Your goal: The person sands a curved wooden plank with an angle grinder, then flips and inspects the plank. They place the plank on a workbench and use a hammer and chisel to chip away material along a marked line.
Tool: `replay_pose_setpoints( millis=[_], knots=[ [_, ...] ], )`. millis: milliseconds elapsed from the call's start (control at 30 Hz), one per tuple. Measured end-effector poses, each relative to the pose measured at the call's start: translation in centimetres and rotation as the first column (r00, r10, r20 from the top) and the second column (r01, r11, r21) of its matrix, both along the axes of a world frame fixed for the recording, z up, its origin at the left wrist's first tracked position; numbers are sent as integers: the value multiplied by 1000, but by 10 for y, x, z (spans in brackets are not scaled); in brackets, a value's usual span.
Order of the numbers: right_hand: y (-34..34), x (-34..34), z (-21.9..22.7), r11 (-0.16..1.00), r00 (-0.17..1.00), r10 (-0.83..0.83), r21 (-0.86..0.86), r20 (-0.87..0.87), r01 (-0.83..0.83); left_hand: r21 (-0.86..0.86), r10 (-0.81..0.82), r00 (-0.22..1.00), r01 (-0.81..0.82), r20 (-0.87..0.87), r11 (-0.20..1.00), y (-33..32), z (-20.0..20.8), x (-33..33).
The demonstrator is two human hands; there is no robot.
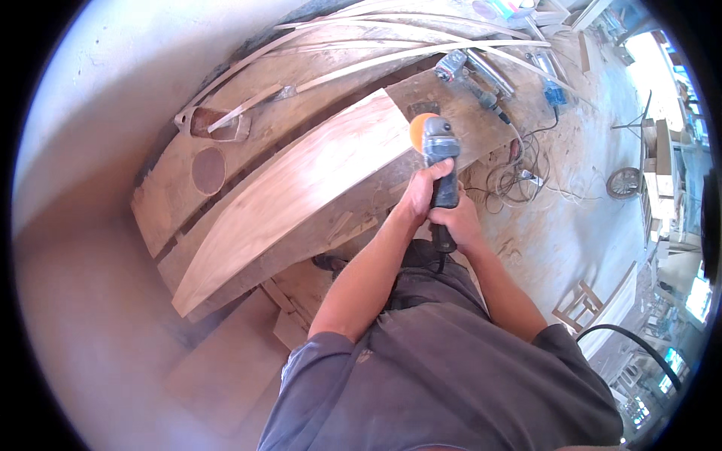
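Both hands grip the angle grinder (438,161), lengthwise away, disc toward the plank (301,188).

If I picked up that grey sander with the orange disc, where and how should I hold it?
Probably as the person does: grip the grey sander with the orange disc along its long narrow body, from the cord end. The left hand wraps the body behind the head and the right hand takes the rear handle, both away from the disc on the curved wooden plank.

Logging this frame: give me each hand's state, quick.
Left hand: closed around the body of the angle grinder, just behind its orange disc.
Right hand: closed on the grinder's rear handle.
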State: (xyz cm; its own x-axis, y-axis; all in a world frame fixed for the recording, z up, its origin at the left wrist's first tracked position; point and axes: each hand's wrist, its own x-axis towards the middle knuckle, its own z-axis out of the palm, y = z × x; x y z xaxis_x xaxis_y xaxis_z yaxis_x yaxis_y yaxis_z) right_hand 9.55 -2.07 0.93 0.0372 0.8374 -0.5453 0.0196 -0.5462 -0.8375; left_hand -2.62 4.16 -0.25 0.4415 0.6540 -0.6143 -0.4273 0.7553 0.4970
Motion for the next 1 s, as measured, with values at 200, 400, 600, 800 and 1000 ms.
replay_pose_setpoints(
  millis=[200,400,600,800,1000],
  knots=[
    [-8,29,22,988,948,-142,-97,-283,119,-39,70,969,-63,235,997,-13,-13,26],
    [-10,41,4,993,845,-32,-112,-535,-33,-26,20,951,-13,309,1000,-19,-27,11],
    [3,42,10,991,791,-109,-126,-602,40,121,-131,986,143,-99,982,1,10,1],
    [19,63,9,990,939,-125,-100,-321,98,465,559,191,789,-807,402,10,-16,-83],
    [22,76,-16,993,978,-107,-71,-179,96,166,373,61,952,-926,258,53,3,-112]
  ],
)
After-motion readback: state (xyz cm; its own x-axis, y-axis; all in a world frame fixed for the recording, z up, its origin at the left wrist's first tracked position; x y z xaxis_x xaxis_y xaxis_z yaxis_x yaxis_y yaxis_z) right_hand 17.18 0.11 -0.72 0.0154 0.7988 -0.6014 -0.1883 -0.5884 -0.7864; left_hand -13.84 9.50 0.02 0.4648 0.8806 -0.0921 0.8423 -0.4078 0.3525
